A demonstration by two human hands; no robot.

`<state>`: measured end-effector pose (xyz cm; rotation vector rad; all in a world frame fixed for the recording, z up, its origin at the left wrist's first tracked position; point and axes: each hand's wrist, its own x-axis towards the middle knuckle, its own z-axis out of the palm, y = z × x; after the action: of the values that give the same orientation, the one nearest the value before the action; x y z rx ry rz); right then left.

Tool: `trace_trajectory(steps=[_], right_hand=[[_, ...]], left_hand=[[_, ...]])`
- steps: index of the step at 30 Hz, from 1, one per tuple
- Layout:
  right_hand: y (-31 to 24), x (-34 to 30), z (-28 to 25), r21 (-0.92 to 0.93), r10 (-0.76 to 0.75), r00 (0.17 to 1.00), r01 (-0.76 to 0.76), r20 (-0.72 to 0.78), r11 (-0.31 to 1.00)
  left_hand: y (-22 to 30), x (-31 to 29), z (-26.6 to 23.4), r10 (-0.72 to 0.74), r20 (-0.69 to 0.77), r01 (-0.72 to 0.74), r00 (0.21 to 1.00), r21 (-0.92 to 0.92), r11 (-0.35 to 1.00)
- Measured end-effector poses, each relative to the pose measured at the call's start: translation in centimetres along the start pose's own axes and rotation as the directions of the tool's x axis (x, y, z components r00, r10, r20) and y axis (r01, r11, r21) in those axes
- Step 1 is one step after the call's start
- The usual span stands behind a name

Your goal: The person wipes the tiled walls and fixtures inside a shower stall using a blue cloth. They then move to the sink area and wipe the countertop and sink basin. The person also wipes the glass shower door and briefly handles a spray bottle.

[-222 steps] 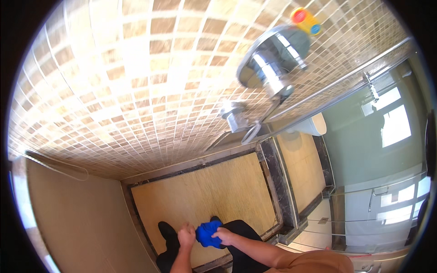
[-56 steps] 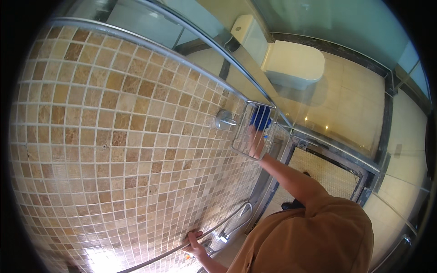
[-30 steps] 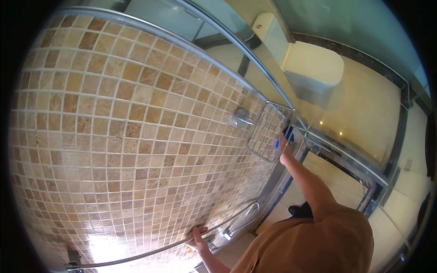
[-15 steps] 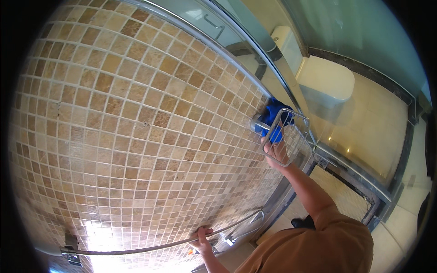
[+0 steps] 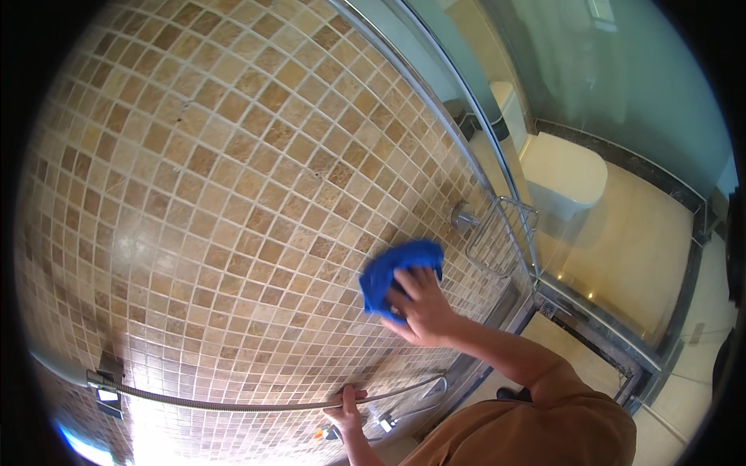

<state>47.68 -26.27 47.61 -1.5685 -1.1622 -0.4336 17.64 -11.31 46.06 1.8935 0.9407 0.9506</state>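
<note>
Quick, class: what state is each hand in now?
Left hand: holding the metal hose.
Right hand: open, spread over the blue cloth against the tiled wall.

Right arm: reaches from the shoulder (image 5: 575,400) toward upper left of view; right forearm (image 5: 497,349) bare, fairly extended. Right hand (image 5: 420,307) back-side to camera, palm turned away. Right fingers (image 5: 413,283) spread, pointing up and left, slightly blurred; right thumb (image 5: 399,332) set apart, lower down.

Left arm: left forearm (image 5: 362,447) enters from lower edge, foreshortened, rising steeply. Left hand (image 5: 346,415) lower than the right and well apart from it. Left thumb (image 5: 350,398) points upward; left fingers curled in a grip, partly hidden.

Trunk (image 5: 544,435) fills lower right.
</note>
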Motion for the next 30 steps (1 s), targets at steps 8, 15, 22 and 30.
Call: trace_trajectory(steps=[8, 15, 22, 30], right_hand=[[3.5, 7.8, -3.4, 0.520, 0.493, 0.808, -0.284, -0.322, 0.805], [-8.8, 4.4, 1.6, 0.055, -0.049, 0.976, 0.062, -0.213, 0.997], [-8.3, 14.8, -1.7, -0.248, -0.073, 0.947, -0.007, -0.314, 0.969], [-10.6, 6.2, 7.1, 0.007, -0.021, 0.918, 0.026, -0.396, 1.000]], left_hand=[[0.2, 0.3, 0.2, 0.044, 0.028, -0.045, 0.999, 0.002, 0.999], [-0.2, 0.3, -0.5, 0.106, 0.120, -0.123, 0.987, 0.140, 0.983], [-1.8, 0.0, -1.4, 0.221, 0.105, -0.241, 0.970, 0.260, 0.935], [0.2, -0.3, -1.5, 0.422, 0.104, -0.433, 0.901, 0.289, 0.854]])
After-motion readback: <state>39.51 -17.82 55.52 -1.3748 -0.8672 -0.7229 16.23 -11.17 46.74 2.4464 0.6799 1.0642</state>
